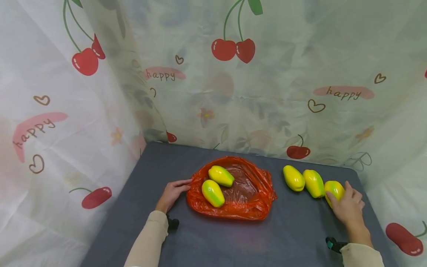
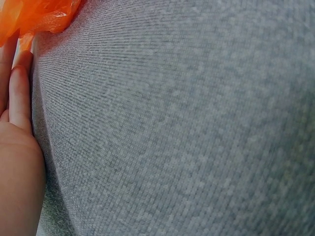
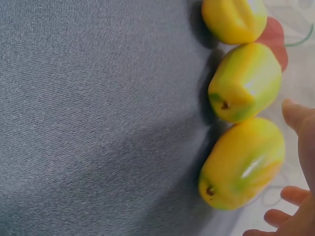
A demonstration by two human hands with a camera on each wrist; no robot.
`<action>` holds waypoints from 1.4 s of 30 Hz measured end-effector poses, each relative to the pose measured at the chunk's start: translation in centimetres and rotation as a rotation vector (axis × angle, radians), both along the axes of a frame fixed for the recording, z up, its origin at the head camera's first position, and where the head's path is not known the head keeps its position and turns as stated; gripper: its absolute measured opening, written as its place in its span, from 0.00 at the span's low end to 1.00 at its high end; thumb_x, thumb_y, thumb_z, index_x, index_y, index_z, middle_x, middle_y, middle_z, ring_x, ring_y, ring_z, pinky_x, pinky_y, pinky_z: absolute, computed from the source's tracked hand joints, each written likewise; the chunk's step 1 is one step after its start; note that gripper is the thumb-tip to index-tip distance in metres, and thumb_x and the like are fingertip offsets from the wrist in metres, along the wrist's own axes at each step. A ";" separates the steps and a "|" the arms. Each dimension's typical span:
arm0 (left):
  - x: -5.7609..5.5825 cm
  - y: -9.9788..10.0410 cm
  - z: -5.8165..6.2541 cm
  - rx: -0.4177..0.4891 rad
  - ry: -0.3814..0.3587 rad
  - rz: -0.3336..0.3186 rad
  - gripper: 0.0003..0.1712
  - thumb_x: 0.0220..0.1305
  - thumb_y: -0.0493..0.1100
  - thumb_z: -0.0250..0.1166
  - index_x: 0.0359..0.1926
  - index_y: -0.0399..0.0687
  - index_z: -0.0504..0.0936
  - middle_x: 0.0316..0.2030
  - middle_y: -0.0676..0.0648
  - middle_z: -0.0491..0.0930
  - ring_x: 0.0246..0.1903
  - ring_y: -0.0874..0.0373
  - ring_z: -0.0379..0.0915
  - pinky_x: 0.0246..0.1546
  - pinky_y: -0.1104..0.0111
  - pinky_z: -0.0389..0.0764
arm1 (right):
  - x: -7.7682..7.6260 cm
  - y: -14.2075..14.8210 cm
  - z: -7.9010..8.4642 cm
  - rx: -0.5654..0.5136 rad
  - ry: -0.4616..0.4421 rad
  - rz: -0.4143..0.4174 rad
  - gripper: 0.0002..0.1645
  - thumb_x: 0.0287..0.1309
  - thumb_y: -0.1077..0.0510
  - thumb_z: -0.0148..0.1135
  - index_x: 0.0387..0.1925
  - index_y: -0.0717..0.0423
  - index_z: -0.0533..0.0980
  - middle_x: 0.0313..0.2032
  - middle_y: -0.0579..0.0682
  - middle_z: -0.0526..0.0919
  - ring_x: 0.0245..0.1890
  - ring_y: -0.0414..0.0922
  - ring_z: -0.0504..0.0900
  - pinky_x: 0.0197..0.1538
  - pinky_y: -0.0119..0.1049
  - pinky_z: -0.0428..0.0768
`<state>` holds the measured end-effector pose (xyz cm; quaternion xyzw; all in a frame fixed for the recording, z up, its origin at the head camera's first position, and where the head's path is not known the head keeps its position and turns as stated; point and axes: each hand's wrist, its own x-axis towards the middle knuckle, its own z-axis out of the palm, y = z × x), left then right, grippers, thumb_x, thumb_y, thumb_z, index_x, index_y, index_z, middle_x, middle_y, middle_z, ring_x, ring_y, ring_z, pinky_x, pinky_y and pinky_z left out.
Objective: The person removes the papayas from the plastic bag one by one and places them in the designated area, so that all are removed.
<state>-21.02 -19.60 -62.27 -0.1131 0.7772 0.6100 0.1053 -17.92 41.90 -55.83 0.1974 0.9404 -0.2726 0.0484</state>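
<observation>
A red-orange plastic bag (image 1: 261,207) lies spread on the dark table, its mouth open upward. Two glossy yellow-green papaya-shaped fruits (image 1: 213,193) lie on its left part. My left hand (image 1: 171,193) reaches to the bag's left edge, its mostly straight fingers right at the plastic (image 2: 42,17). On the right, three similar fruits (image 1: 294,178) lie in a row. Over the rightmost fruit (image 1: 334,191) is my right hand (image 1: 349,207), thumb and fingers spread to either side. In the right wrist view, a gap shows between this hand and the nearest fruit (image 3: 242,164).
The dark grey tabletop (image 1: 213,244) extends before and between the hands. A pale curtain (image 1: 267,81) printed with cherries and "happy" hangs behind and on both sides, close to the table's edges. Black camera straps sit on both wrists.
</observation>
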 end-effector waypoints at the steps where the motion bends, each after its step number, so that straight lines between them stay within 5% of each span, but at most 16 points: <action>1: 0.0 0.0 0.0 -0.002 0.001 -0.001 0.17 0.65 0.49 0.69 0.55 0.63 0.88 0.63 0.50 0.82 0.71 0.49 0.69 0.75 0.47 0.65 | 0.0 -0.3 0.2 0.005 0.005 0.009 0.60 0.72 0.29 0.43 0.79 0.63 0.28 0.73 0.81 0.36 0.69 0.83 0.41 0.64 0.79 0.54; 14: -0.1 0.0 -0.1 -0.008 0.000 -0.009 0.17 0.66 0.49 0.69 0.55 0.63 0.88 0.63 0.49 0.82 0.71 0.49 0.69 0.75 0.47 0.66 | -0.3 -3.3 1.6 0.096 0.058 0.145 0.66 0.64 0.19 0.43 0.81 0.55 0.29 0.75 0.79 0.25 0.72 0.84 0.28 0.65 0.85 0.32; 24: -0.2 -0.4 -0.2 -0.013 0.000 -0.012 0.17 0.66 0.49 0.69 0.56 0.63 0.88 0.63 0.49 0.82 0.71 0.49 0.70 0.75 0.47 0.65 | -0.6 -5.2 1.7 0.148 0.102 0.232 0.66 0.63 0.20 0.46 0.81 0.52 0.30 0.76 0.75 0.21 0.72 0.85 0.25 0.62 0.87 0.28; 42: 0.1 0.0 -0.1 -0.007 0.004 0.001 0.17 0.66 0.48 0.69 0.55 0.63 0.88 0.63 0.48 0.82 0.70 0.48 0.70 0.75 0.47 0.66 | -0.9 -9.9 2.6 0.266 0.151 0.374 0.65 0.60 0.18 0.48 0.83 0.45 0.34 0.79 0.70 0.26 0.74 0.83 0.28 0.63 0.87 0.32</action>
